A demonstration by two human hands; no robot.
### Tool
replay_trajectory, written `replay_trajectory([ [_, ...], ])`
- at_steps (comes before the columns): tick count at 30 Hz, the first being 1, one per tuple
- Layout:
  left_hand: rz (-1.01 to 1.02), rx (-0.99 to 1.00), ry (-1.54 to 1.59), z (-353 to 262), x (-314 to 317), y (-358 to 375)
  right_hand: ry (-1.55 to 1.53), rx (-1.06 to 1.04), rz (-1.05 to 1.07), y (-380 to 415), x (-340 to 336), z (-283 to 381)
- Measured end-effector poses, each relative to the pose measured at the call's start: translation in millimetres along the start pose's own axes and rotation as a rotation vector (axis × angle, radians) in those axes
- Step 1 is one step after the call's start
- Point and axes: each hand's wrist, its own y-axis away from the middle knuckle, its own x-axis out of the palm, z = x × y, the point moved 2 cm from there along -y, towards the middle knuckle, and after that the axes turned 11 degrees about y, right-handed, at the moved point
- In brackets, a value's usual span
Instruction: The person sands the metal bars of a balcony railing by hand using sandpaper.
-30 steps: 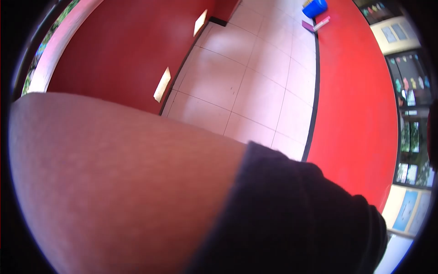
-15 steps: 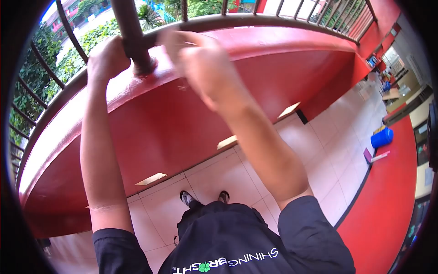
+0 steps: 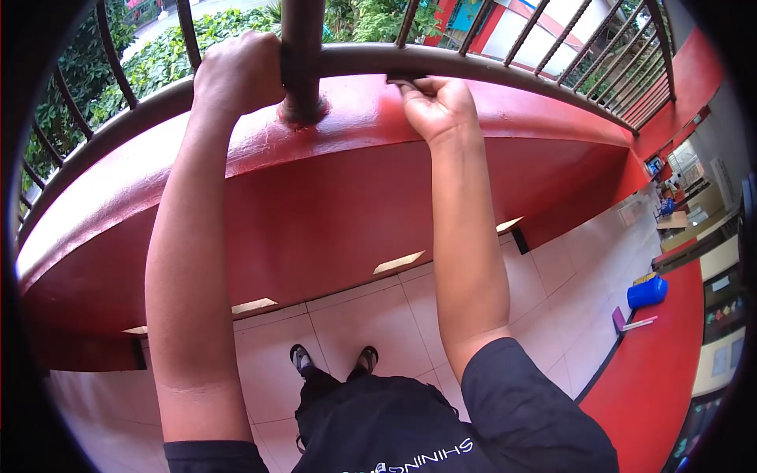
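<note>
Gripping the thick post (image 3: 302, 55) of the railing (image 3: 489, 67), the left hand (image 3: 236, 75) is clenching it just above the red ledge (image 3: 347, 158). The right hand (image 3: 436, 106) is curling its fingers (image 3: 410, 85) around the lower rail beside it, possibly pressing something thin and dark there. Both bars are looking rigid, fixed and smooth, best held by wrapping fully round.

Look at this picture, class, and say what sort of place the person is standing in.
Probably an upper-floor open corridor or balcony, perhaps of a school. The left hand and right hand grip a metal railing set on a low red wall; a tiled floor lies underfoot, with greenery beyond the bars.
</note>
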Motion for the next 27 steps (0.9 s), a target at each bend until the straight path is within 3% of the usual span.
replay_trajectory([
  [2,-0.018,0.028,-0.009,0,-2,-1,0.006,-0.106,-0.046,-1,1,-2],
  [4,0.016,0.008,0.031,3,-2,-1,0.303,0.005,0.165,9,0,-10],
  [5,0.008,0.019,0.027,4,-2,-1,0.223,0.046,0.192,-4,-13,14],
  [6,0.015,0.044,0.027,4,0,-1,0.148,-0.131,0.033,-16,-20,37],
  [8,-0.042,0.047,0.048,5,0,1,0.173,-0.187,-0.074,-11,-18,51],
  [9,-0.040,0.060,0.047,5,-1,0,0.251,-0.181,0.005,1,-8,29],
  [10,-0.040,0.064,0.040,5,-1,0,0.232,-0.025,0.076,8,-4,4],
  [12,-0.034,0.085,0.033,9,2,-3,0.264,0.037,0.016,20,3,-16],
  [15,-0.044,0.124,0.051,12,6,-5,-0.064,-0.220,-0.183,-7,-11,24],
  [16,-0.026,0.133,0.046,12,4,-4,-0.070,-0.231,-0.186,7,0,9],
  [18,-0.005,0.156,0.040,12,1,-3,0.242,-0.101,0.038,27,17,-35],
  [22,0.001,0.138,0.070,13,2,-2,-0.058,-0.324,-0.133,-14,-17,11],
  [24,-0.002,0.153,0.076,14,0,-5,-0.075,-0.290,-0.172,-9,-6,7],
  [26,-0.020,0.153,0.040,14,2,-5,0.302,-0.060,0.015,23,14,-43],
  [27,-0.048,0.172,0.065,16,5,-6,0.296,-0.074,0.013,36,5,-44],
])
